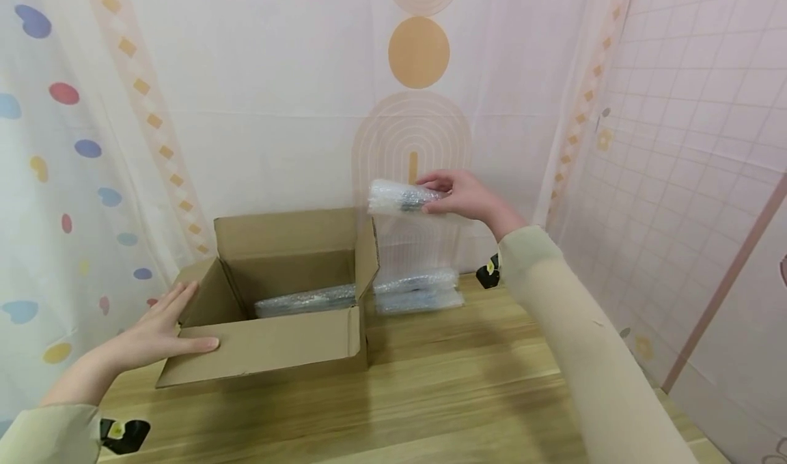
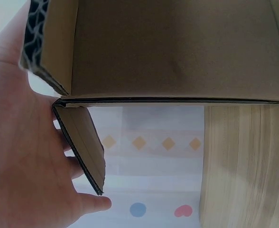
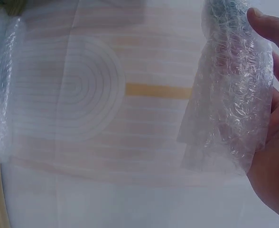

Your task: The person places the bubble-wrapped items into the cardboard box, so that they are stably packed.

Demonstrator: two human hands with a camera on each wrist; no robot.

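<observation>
The left hand (image 1: 161, 324) rests flat, fingers straight, against the near left flap of the open brown cardboard box (image 1: 277, 344) on the light wooden table (image 1: 443, 382). The right hand (image 1: 465, 196) grips a bubble-wrapped bundle (image 1: 399, 198) raised above the box's right side. More clear bubble-wrapped packs (image 1: 418, 292) lie just behind the box, and one lies inside it.

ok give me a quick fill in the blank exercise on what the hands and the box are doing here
1. The right hand holds a bundle wrapped in ____ wrap.
2. The left hand rests on the open ____ box.
3. One wrapped bundle lies ____ the box.
4. More wrapped bundles lie on the ____ table beside the box.

Missing words: bubble; cardboard; inside; wooden
</observation>
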